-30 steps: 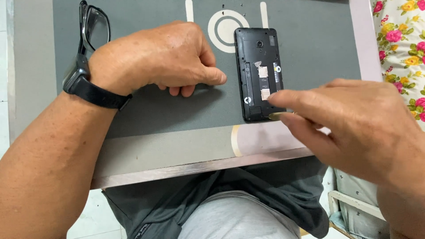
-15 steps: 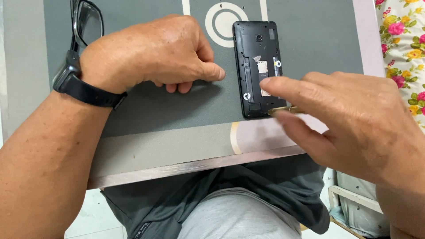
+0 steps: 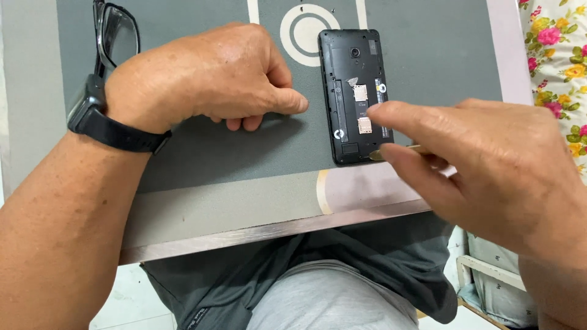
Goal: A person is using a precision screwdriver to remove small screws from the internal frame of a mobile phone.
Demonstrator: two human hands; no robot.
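Right hand (image 3: pixel 489 165) has slid closer over phone (image 3: pixel 354 91) (back cover off) on grey mat (image 3: pixel 214 183), pinching thin pick (image 3: pixel 374 155) at lower edge. Left hand (image 3: pixel 208 79) stays loosely curled, empty, beside phone.

A grey table (image 3: pixel 202 201) fills most of the view, its metal edge running along the 6 o'clock side. A white ring target mark (image 3: pixel 304 33) sits printed on the top at 12 o'clock, with two short white bars beside it. A pale pink band (image 3: pixel 367 186) edges the table toward 5 o'clock and up the 2 o'clock side. Black-framed glasses (image 3: pixel 116 36) lie at 11 o'clock, partly cut off by the frame. A floral cloth (image 3: pixel 559 61) with pink and yellow blossoms hangs at 3 o'clock. A black wristwatch (image 3: pixel 101 122) shows at 9 o'clock. Below the table, at 6 o'clock, a dark grey shirt (image 3: pixel 342 256) and light grey trousers (image 3: pixel 324 299) appear over a pale floor.
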